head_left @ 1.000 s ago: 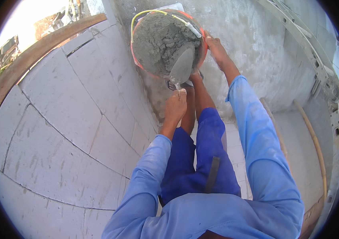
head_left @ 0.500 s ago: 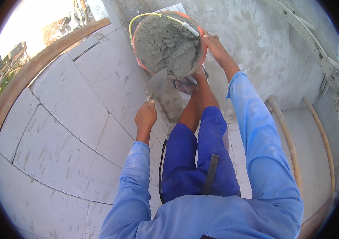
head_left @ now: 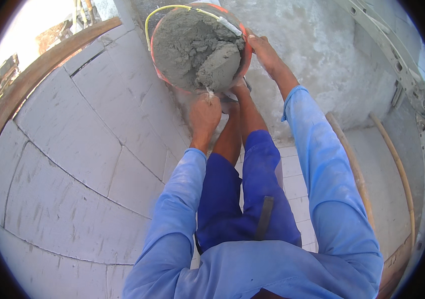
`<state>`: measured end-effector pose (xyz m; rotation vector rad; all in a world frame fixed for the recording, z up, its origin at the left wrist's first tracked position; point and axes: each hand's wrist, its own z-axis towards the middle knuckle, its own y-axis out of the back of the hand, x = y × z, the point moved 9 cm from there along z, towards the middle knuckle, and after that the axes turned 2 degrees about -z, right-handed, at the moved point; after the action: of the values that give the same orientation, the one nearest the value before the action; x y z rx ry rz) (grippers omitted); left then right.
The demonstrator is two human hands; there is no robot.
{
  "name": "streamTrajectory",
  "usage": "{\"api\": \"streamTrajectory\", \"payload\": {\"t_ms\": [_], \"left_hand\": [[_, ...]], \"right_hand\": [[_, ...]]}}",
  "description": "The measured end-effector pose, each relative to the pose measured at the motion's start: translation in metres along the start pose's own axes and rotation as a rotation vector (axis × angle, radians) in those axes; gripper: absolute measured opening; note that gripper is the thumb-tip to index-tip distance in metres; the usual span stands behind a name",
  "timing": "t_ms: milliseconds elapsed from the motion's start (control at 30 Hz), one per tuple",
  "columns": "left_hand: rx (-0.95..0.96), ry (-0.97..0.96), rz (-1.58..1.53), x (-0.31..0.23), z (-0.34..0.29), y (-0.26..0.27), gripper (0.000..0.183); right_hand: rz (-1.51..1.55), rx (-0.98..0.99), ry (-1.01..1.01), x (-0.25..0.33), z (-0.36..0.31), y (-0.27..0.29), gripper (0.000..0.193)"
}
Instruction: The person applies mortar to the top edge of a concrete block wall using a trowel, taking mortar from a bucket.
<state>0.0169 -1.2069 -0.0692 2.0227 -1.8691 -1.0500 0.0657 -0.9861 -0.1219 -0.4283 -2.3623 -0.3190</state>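
Observation:
An orange bucket filled with wet grey mortar is tilted so its mouth faces me. My right hand grips its rim at the right side. In my left hand, closed round the handle, is a trowel; its mortar-coated blade lies in the mortar near the bucket's lower edge. A thin yellow bail with a white grip rests along the bucket's upper rim. What supports the bucket from below is mostly hidden.
At my left stands a wall of large pale blocks, with a curved brown beam along its top. A metal ladder-like frame and wooden poles are at the right. White tiles cover the floor below.
My left hand has moved up and right, bringing the trowel blade from beside the bucket into the mortar. The bucket appears slightly farther up and left; my right hand still grips its rim.

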Motion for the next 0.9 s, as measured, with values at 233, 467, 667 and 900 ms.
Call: {"api": "streamTrajectory", "payload": {"t_ms": [233, 467, 667, 900], "left_hand": [[-0.291, -0.001, 0.149, 0.004, -0.003, 0.020, 0.034], [-0.001, 0.001, 0.214, 0.015, -0.058, 0.036, 0.025], [0.268, -0.444, 0.621, 0.012, 0.020, 0.003, 0.029], [0.406, 0.046, 0.627, 0.053, 0.017, 0.060, 0.029]], "right_hand": [[0.040, -0.040, -0.061, -0.007, 0.009, -0.002, 0.056], [-0.032, -0.021, -0.023, -0.008, 0.007, 0.003, 0.055], [-0.050, -0.002, 0.028, 0.005, 0.006, -0.005, 0.055], [-0.017, -0.038, -0.032, -0.011, 0.000, 0.001, 0.059]]}}
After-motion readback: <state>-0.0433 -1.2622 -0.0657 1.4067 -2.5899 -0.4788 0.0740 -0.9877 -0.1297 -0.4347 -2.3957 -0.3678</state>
